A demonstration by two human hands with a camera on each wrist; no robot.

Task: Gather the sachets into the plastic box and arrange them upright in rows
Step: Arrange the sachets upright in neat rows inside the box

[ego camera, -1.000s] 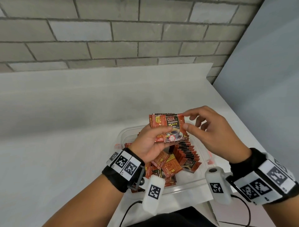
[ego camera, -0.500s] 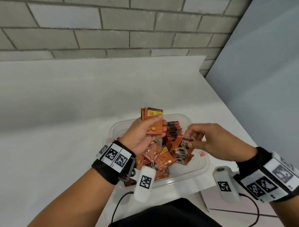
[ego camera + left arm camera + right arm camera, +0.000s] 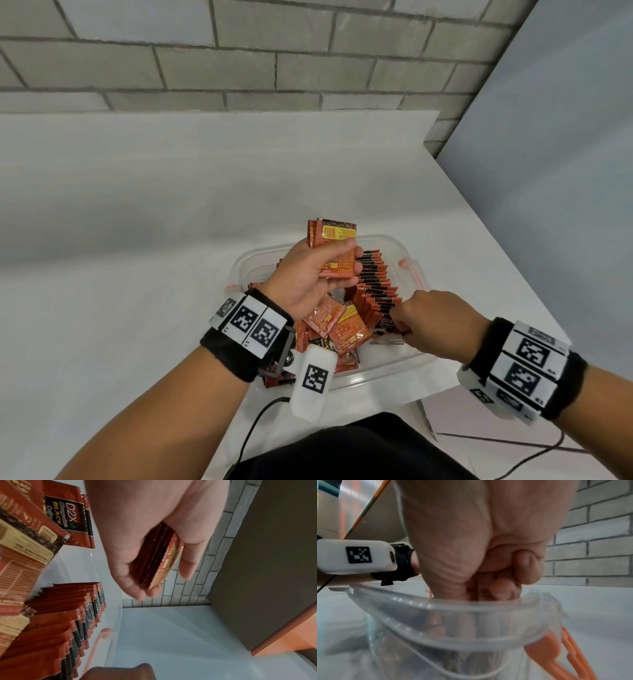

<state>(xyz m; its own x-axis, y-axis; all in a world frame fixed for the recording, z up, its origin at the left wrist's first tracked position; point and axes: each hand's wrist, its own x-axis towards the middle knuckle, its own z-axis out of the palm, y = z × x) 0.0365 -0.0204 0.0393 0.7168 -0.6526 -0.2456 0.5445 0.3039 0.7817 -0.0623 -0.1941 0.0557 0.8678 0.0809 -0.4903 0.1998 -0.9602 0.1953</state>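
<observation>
A clear plastic box (image 3: 407, 253) sits on the white table near me. Inside it a row of red sachets (image 3: 373, 284) stands upright along the right side, and loose sachets (image 3: 339, 329) lie in a heap at the left. My left hand (image 3: 308, 274) holds a small stack of sachets (image 3: 337, 240) above the box, thumb over the front; the stack (image 3: 157, 563) shows edge-on in the left wrist view. My right hand (image 3: 428, 318) reaches into the box and pinches one sachet (image 3: 385, 325) at the near end of the row. My right hand (image 3: 488, 555) is curled behind the box rim (image 3: 471, 607).
An orange latch (image 3: 411, 270) sits on the box's right side, also visible as the orange latch (image 3: 556, 649). A brick wall (image 3: 239, 51) runs behind the table (image 3: 120, 222), and a grey panel (image 3: 565, 154) stands at the right. A black cable (image 3: 253, 425) trails near the table's front edge.
My right hand took one sachet from the stack and carried it down into the box, to the near end of the row. My left hand keeps the rest of the stack.
</observation>
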